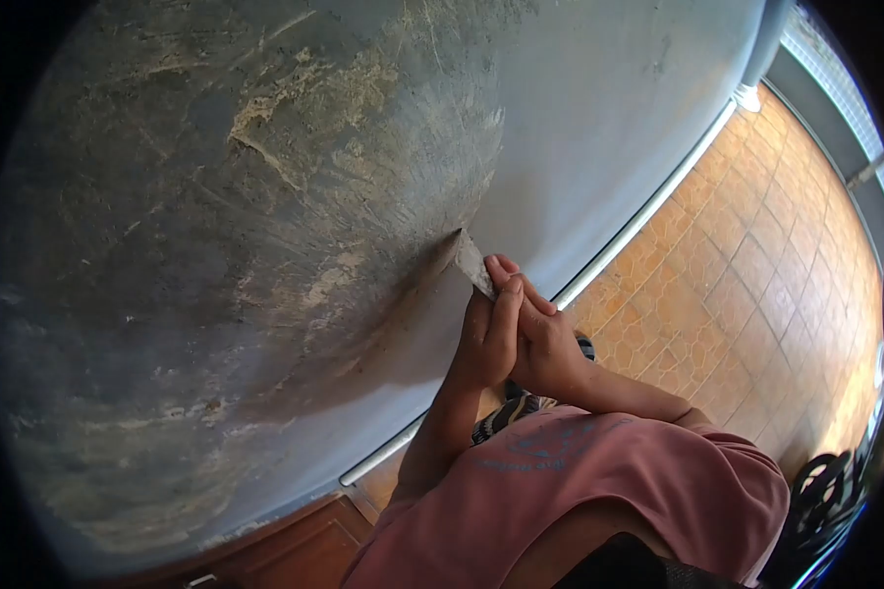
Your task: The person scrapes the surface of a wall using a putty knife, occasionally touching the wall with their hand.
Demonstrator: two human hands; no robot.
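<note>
A flat scraper [474,265] with a pale, smeared blade has its dark corner against or very near the wall. Its handle is hidden in my hands, which are pressed together around it. My left hand [488,342] is closed at the scraper's lower end. Beside it and touching it, my right hand [552,346] is closed too, with its fingers wrapped over the same end. The wall's dark, rough patch [334,167] has scratches and flaky beige marks left of the blade, and smooth grey-blue paint [599,128] lies to the right.
A white pipe [648,208] runs along the foot of the wall. Orange patterned floor tiles [727,285] spread out on the right. At the bottom left is a brown wooden panel [295,545]. Dark coiled or wheeled objects [820,491] stand at the lower right.
</note>
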